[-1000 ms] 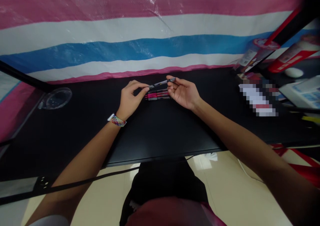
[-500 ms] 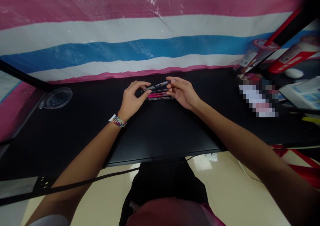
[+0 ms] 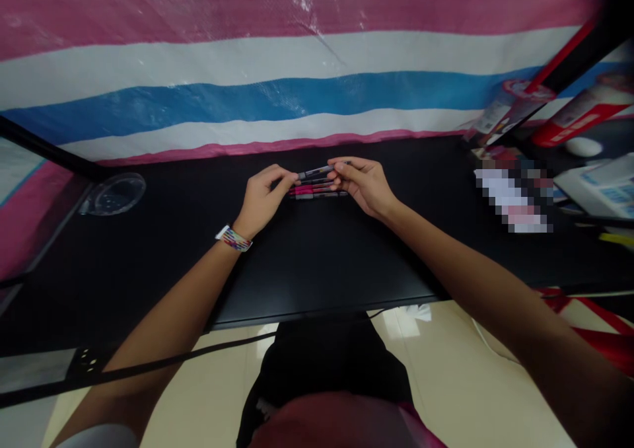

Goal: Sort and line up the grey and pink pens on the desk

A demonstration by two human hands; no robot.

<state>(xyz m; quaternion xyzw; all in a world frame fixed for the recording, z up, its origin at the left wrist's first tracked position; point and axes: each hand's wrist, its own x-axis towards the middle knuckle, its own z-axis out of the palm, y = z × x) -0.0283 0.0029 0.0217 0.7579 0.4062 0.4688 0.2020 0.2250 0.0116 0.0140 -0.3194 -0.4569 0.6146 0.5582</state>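
Observation:
A slim pen [image 3: 317,171] with a clear barrel is held level between my two hands, just over the black table. My left hand [image 3: 264,195] is closed, thumb and fingers pinching its left end. The right end sits in the closed fingers of my right hand [image 3: 364,182]. Beneath it, several more pens [image 3: 312,190] lie side by side on the tabletop, some with pink parts, others dark or grey. My right fingers partly cover their right ends. A woven, multicoloured band [image 3: 234,238] is round my left wrist.
On the black table [image 3: 317,263], a clear round plastic lid or dish [image 3: 117,194] lies at the left. Cylindrical containers [image 3: 510,108], a white rounded object [image 3: 583,146] and a white-and-blue box [image 3: 611,184] crowd the right. A striped sheet [image 3: 297,94] hangs behind.
The pen's left end has come into my left fingers' pinch; before, a dark tip showed between my parted left fingers. My right hand has shifted only slightly.

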